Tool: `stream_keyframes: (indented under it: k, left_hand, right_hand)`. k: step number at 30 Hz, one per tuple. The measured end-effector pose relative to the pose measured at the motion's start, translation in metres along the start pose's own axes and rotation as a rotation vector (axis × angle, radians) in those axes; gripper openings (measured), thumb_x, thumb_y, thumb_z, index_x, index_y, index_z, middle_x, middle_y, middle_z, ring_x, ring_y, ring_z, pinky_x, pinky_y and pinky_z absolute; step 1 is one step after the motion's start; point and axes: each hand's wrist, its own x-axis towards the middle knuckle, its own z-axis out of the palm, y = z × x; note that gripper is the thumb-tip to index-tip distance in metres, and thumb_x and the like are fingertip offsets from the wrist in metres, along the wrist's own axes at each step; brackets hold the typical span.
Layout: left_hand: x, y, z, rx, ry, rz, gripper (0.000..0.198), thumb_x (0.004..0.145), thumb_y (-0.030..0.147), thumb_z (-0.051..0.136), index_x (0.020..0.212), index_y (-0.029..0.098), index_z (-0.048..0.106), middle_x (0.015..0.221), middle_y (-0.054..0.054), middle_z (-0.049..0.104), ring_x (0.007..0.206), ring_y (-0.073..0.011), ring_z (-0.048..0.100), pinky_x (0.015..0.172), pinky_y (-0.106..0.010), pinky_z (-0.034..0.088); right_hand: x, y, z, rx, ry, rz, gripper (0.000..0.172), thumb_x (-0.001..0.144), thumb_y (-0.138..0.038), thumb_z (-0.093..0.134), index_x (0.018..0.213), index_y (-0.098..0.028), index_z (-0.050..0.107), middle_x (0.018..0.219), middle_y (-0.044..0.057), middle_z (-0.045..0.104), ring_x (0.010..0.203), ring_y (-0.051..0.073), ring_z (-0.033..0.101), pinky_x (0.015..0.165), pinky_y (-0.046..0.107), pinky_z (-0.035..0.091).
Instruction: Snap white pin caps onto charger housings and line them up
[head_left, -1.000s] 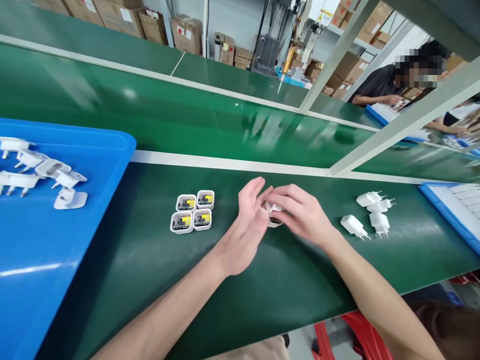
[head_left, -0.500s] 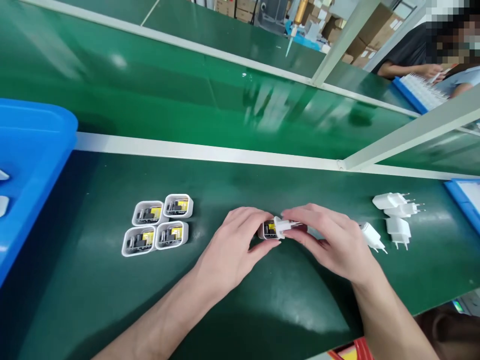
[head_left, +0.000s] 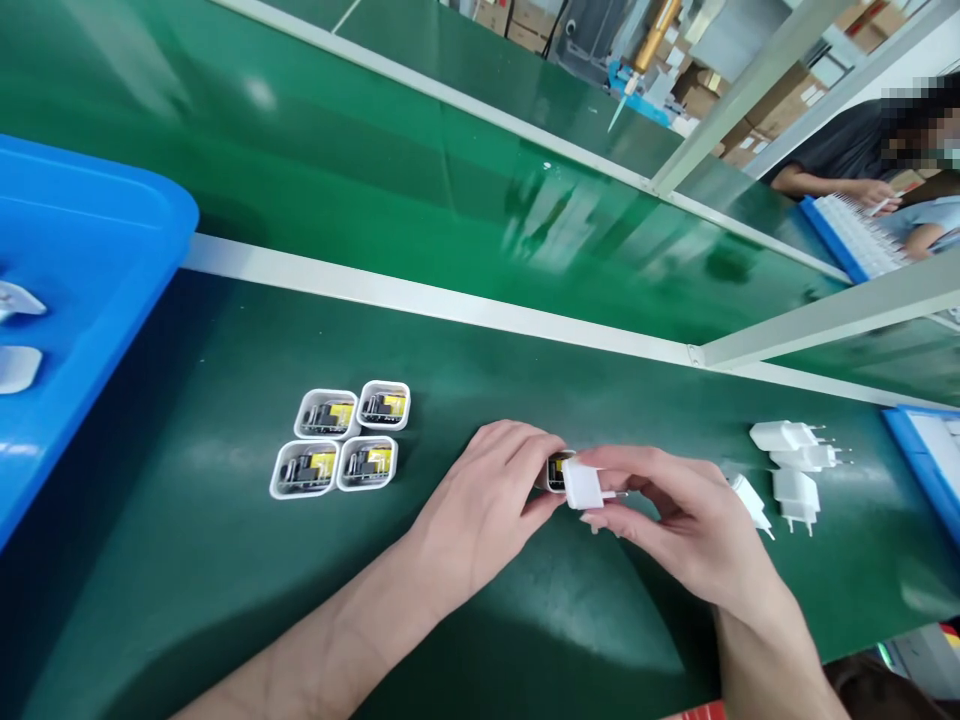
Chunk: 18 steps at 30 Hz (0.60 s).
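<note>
My left hand (head_left: 484, 505) is closed round a white charger housing (head_left: 553, 474), whose open top shows black and yellow parts inside; the fingers hide much of it. Between the thumb and fingers of my right hand (head_left: 686, 510) is a white plug cap (head_left: 582, 484) with metal pins pointing right. The cap is tilted at the housing's right side, and I cannot tell whether the two touch. To the left, several open charger housings (head_left: 306, 468) with circuit boards inside stand close together on the green table (head_left: 450, 370).
Several white plug pieces (head_left: 796, 497) with pins lie right of my right hand. A blue tray (head_left: 142, 210) with white pieces is at the left, another blue tray (head_left: 911, 450) at the right edge. Behind the frame post (head_left: 825, 320), a person (head_left: 832, 150) works at a tray of white pieces.
My right hand has turned the plug cap so its broad white face shows, and it sits slightly lower against the housing. The whole view has shifted and tilted.
</note>
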Motion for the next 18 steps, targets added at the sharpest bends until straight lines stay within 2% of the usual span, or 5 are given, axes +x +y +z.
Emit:
stream_keyframes:
  k: [3, 6, 9, 11, 18]
  left_hand:
    - [0.0, 0.0, 0.0, 0.001, -0.002, 0.002, 0.035, 0.087, 0.011, 0.074, 0.116, 0.02, 0.056, 0.115, -0.002, 0.068, 0.111, -0.0218, 0.06, 0.097, -0.039, 0.051]
    - [0.001, 0.003, -0.001, -0.008, -0.01, -0.012, 0.026, 0.091, 0.014, 0.07, 0.112, 0.021, 0.057, 0.111, -0.002, 0.068, 0.109, -0.0212, 0.06, 0.097, -0.039, 0.05]
    - [0.001, 0.004, -0.001, -0.016, -0.01, -0.033, 0.018, 0.094, 0.018, 0.067, 0.109, 0.021, 0.058, 0.109, -0.002, 0.067, 0.107, -0.0207, 0.061, 0.095, -0.039, 0.05]
    - [0.001, 0.004, -0.001, -0.019, -0.012, -0.036, 0.019, 0.094, 0.018, 0.067, 0.111, 0.021, 0.058, 0.11, -0.002, 0.067, 0.107, -0.0206, 0.06, 0.095, -0.039, 0.05]
    - [0.0, 0.004, 0.0, -0.01, -0.012, -0.042, 0.022, 0.093, 0.017, 0.068, 0.111, 0.021, 0.058, 0.111, -0.002, 0.067, 0.108, -0.0217, 0.06, 0.095, -0.04, 0.051]
  right_hand:
    - [0.002, 0.0, 0.003, -0.197, 0.081, -0.088, 0.018, 0.096, -0.024, 0.071, 0.114, -0.025, 0.066, 0.084, 0.0, 0.068, 0.065, 0.011, 0.06, 0.057, 0.021, 0.048]
    - [0.005, 0.002, 0.008, -0.382, 0.083, -0.123, 0.01, 0.099, -0.025, 0.066, 0.108, -0.023, 0.067, 0.091, 0.004, 0.064, 0.071, 0.013, 0.06, 0.059, 0.025, 0.048]
    - [0.006, 0.004, 0.011, -0.39, 0.021, -0.091, 0.012, 0.102, -0.023, 0.059, 0.113, -0.023, 0.065, 0.098, 0.006, 0.063, 0.08, 0.016, 0.064, 0.066, 0.027, 0.052]
    - [0.006, 0.004, 0.009, -0.346, 0.017, -0.097, 0.012, 0.102, -0.022, 0.058, 0.113, -0.024, 0.064, 0.099, 0.006, 0.063, 0.082, 0.017, 0.065, 0.068, 0.028, 0.053]
    - [0.007, 0.004, 0.007, -0.406, -0.051, -0.077, 0.014, 0.105, -0.023, 0.053, 0.113, -0.023, 0.064, 0.102, 0.007, 0.062, 0.082, 0.016, 0.061, 0.069, 0.028, 0.053]
